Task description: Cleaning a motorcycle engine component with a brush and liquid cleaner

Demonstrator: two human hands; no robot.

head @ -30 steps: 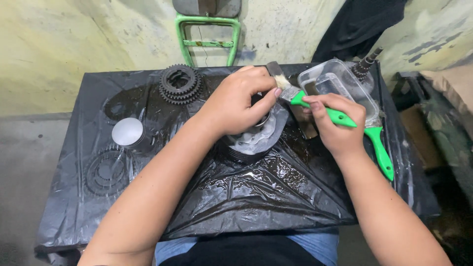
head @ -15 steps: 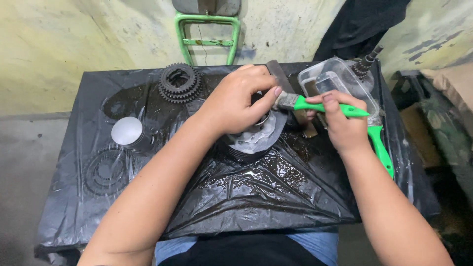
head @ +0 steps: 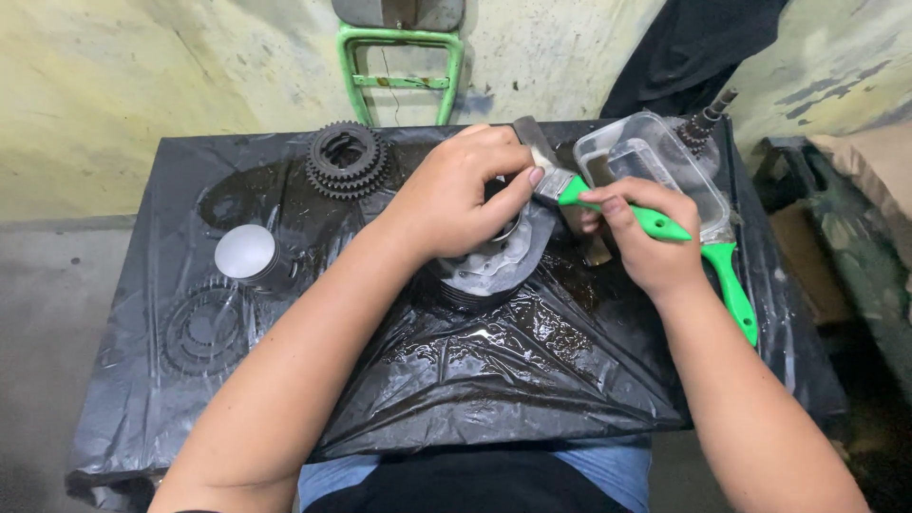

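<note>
I see wet, glossy black plastic sheeting point(head: 475, 380), a dull metal cylinder part point(head: 489, 275), a glossy green plastic brush handle point(head: 655, 223), and a clear plastic tub point(head: 655, 166).

Table point(head: 133, 418) covered with black plastic sheet point(head: 494, 380), sheet wet and wrinkled. On sheet: stack of dark gears point(head: 347, 160) at rear left; silver cylinder point(head: 249, 256) at left; flat toothed ring point(head: 201, 331) near front left; grey metal part point(head: 494, 271) at centre; clear plastic tub point(head: 655, 166) at rear right; second green-handled brush point(head: 733, 290) at right
</note>
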